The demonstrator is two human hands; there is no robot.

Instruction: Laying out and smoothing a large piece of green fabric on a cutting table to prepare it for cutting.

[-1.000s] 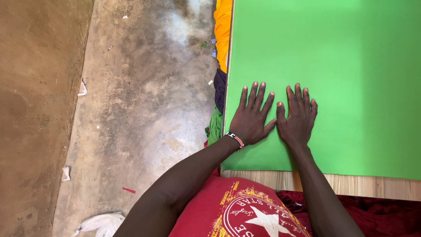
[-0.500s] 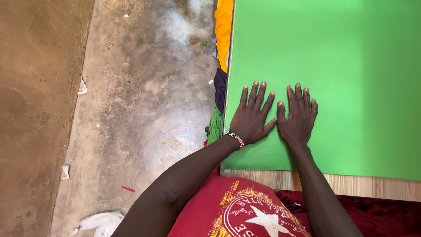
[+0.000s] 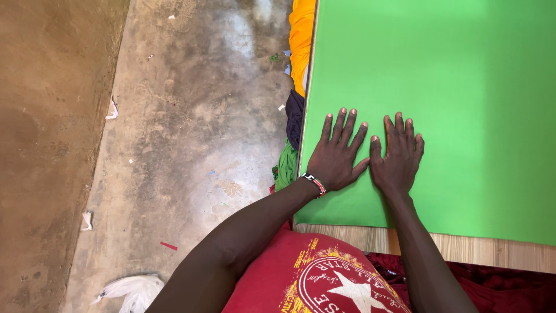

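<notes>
Both hands are lying flat, palms down, on a bright green sheet (image 3: 463, 104) that is covering most of a wooden bench (image 3: 492, 250), whose bare light-wood edge is showing along the sheet's six o'clock side. The left hand (image 3: 336, 159) is resting near the sheet's nine o'clock edge, its fingers (image 3: 343, 124) spread apart and pointing toward twelve o'clock, gripping nothing. A beaded bracelet (image 3: 314, 184) in red, black and white is circling its wrist. The right hand (image 3: 397, 159) is sitting just beside it at three o'clock, its fingers (image 3: 399, 124) lying close together and also holding nothing; the two thumbs are nearly touching.

At nine o'clock from the left hand, clothes are hanging or piling against the bench edge: an orange cloth (image 3: 301, 40) toward twelve o'clock, a dark garment (image 3: 294, 119) below it, and a green one (image 3: 285, 168) nearest the wrist. Further toward nine o'clock a stained concrete floor (image 3: 191, 116) is stretching away, with a crumpled white bag (image 3: 130, 290) lying at seven o'clock. The person's red printed shirt (image 3: 301, 278) is filling the view at six o'clock.
</notes>
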